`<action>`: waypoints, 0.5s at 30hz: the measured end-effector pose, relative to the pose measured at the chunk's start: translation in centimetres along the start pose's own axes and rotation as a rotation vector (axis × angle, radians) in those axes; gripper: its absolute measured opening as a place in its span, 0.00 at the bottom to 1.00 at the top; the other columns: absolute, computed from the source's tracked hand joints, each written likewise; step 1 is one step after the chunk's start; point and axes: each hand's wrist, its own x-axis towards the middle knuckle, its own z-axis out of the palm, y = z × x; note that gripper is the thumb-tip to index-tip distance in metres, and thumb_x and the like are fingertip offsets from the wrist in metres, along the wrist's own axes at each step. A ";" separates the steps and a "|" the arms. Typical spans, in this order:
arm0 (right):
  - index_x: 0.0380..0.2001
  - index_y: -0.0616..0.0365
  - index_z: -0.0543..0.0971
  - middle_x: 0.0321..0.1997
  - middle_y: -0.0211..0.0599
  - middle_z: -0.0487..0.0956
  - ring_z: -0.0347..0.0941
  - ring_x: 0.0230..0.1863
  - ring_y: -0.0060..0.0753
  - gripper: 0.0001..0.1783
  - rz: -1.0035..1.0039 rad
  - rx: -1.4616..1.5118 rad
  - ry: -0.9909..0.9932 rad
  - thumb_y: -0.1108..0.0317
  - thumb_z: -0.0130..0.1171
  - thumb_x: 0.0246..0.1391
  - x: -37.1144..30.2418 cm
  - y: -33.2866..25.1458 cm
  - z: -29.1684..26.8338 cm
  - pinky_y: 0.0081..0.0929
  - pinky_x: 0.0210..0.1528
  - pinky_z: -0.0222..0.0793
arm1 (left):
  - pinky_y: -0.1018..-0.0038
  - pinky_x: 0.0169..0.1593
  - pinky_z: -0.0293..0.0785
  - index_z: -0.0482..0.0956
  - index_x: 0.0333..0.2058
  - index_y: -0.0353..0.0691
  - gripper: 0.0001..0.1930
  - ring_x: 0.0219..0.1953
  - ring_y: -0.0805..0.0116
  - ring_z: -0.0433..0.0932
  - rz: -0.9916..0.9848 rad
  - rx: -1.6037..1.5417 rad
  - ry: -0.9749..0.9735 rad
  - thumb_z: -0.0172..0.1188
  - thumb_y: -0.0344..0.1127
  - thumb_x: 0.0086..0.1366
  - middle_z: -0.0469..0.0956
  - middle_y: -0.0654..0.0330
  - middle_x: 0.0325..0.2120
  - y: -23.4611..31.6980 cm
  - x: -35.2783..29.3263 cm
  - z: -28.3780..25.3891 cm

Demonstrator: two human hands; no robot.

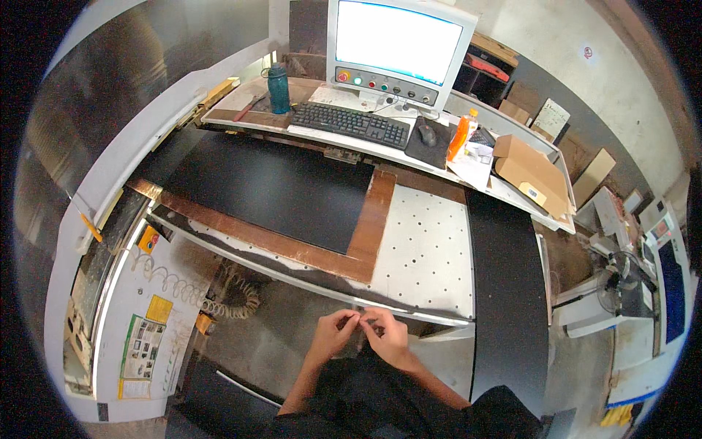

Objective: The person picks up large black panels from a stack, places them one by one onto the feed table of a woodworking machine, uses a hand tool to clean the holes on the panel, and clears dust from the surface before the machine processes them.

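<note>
My left hand (336,334) and my right hand (385,336) meet in front of my body, just short of the machine table's near edge. Thumbs and fingers are pinched together on both. A small piece seems to be between the fingertips, but it is too small to name. Beyond them, a black sheet (270,192) lies on the table, bordered along its near and right sides by a brown board strip (374,234). Right of the strip is the white perforated table top (428,249).
A shelf behind carries a teal bottle (278,89), a keyboard (351,124), a mouse (427,135), an orange bottle (462,137) and an open cardboard box (537,175). A monitor (398,44) stands above. A coiled hose (234,296) hangs at left; a fan (620,278) is far right.
</note>
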 end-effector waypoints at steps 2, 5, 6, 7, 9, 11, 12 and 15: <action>0.51 0.61 0.74 0.37 0.37 0.86 0.84 0.34 0.27 0.20 0.058 0.008 0.024 0.74 0.67 0.56 -0.7 0.1 0.1 0.24 0.33 0.79 | 0.73 0.38 0.78 0.84 0.40 0.31 0.10 0.33 0.71 0.84 -0.016 -0.004 -0.012 0.62 0.34 0.68 0.86 0.52 0.30 -0.3 -0.4 0.0; 0.49 0.61 0.75 0.37 0.37 0.86 0.84 0.32 0.26 0.19 0.080 0.089 0.053 0.74 0.68 0.55 -1.1 0.8 0.4 0.23 0.32 0.79 | 0.73 0.37 0.78 0.84 0.39 0.31 0.10 0.32 0.70 0.84 0.036 0.025 -0.014 0.62 0.34 0.68 0.86 0.51 0.30 -1.0 -0.3 0.1; 0.48 0.61 0.76 0.37 0.37 0.86 0.84 0.32 0.26 0.19 0.100 0.123 0.058 0.74 0.69 0.55 -1.1 0.9 0.5 0.23 0.32 0.79 | 0.73 0.36 0.78 0.84 0.39 0.31 0.10 0.31 0.70 0.84 0.042 0.022 -0.012 0.62 0.33 0.68 0.86 0.51 0.30 -1.4 -0.2 0.2; 0.48 0.61 0.76 0.37 0.37 0.87 0.84 0.32 0.26 0.18 0.052 0.067 0.059 0.74 0.69 0.54 -1.0 1.1 0.5 0.23 0.32 0.79 | 0.73 0.36 0.78 0.84 0.39 0.31 0.10 0.31 0.70 0.84 0.046 0.023 -0.010 0.62 0.33 0.68 0.86 0.52 0.30 -1.6 -0.2 0.2; 0.46 0.61 0.77 0.36 0.37 0.87 0.85 0.32 0.26 0.17 -0.043 -0.044 0.065 0.75 0.69 0.54 -0.7 1.6 0.5 0.23 0.31 0.79 | 0.74 0.35 0.78 0.84 0.39 0.31 0.09 0.31 0.71 0.84 0.026 -0.005 -0.002 0.62 0.33 0.68 0.86 0.53 0.29 -1.7 0.0 0.3; 0.45 0.61 0.77 0.36 0.37 0.87 0.85 0.32 0.26 0.17 -0.136 -0.102 0.082 0.75 0.70 0.53 -0.4 2.3 0.5 0.23 0.31 0.79 | 0.75 0.35 0.78 0.84 0.39 0.31 0.09 0.30 0.73 0.83 -0.019 -0.065 0.009 0.62 0.32 0.68 0.86 0.54 0.29 -0.2 0.2 0.6; 0.45 0.61 0.78 0.36 0.36 0.87 0.85 0.32 0.26 0.17 -0.182 -0.131 0.091 0.75 0.70 0.52 -0.3 2.5 0.6 0.23 0.31 0.79 | 0.75 0.34 0.78 0.84 0.39 0.31 0.09 0.30 0.73 0.83 0.009 -0.059 0.003 0.62 0.32 0.68 0.86 0.55 0.28 -0.6 0.4 0.5; 0.45 0.61 0.77 0.36 0.38 0.87 0.85 0.33 0.26 0.17 -0.130 -0.104 0.071 0.74 0.70 0.53 -0.2 2.6 0.3 0.23 0.30 0.79 | 0.75 0.34 0.77 0.84 0.40 0.31 0.09 0.30 0.74 0.83 0.083 -0.046 -0.022 0.61 0.32 0.68 0.85 0.56 0.28 -1.6 1.1 0.7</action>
